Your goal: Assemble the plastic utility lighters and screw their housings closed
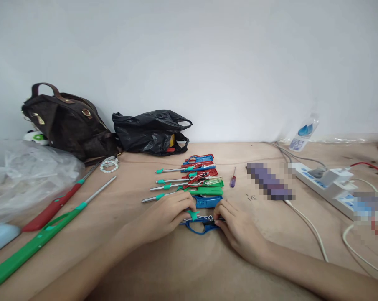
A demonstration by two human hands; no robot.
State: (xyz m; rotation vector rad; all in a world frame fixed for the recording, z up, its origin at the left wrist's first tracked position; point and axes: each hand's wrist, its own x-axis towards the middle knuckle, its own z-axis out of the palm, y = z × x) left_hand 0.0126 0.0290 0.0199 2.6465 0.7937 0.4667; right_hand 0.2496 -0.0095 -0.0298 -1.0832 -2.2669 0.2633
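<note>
Both my hands rest on the wooden table (pixel 182 267) and meet over an opened blue lighter shell (pixel 199 225). My left hand (pixel 168 215) pinches its left end, by a small teal piece (pixel 193 214). My right hand (pixel 235 225) is closed on its right end. A thin white wire or spring (pixel 206 218) lies between my fingers. Just beyond my hands lies a row of several opened long-nosed lighters (pixel 195 179) in blue, red and green, their metal tubes pointing left.
A whole green lighter (pixel 35 242) and a red one (pixel 51 209) lie at the left, beside clear plastic (pixel 26 175). A brown handbag (pixel 68 121), a black bag (pixel 151 131), a small screwdriver (pixel 233 179), a white power strip (pixel 326 182) with cables and a bottle (pixel 303 133) stand further back.
</note>
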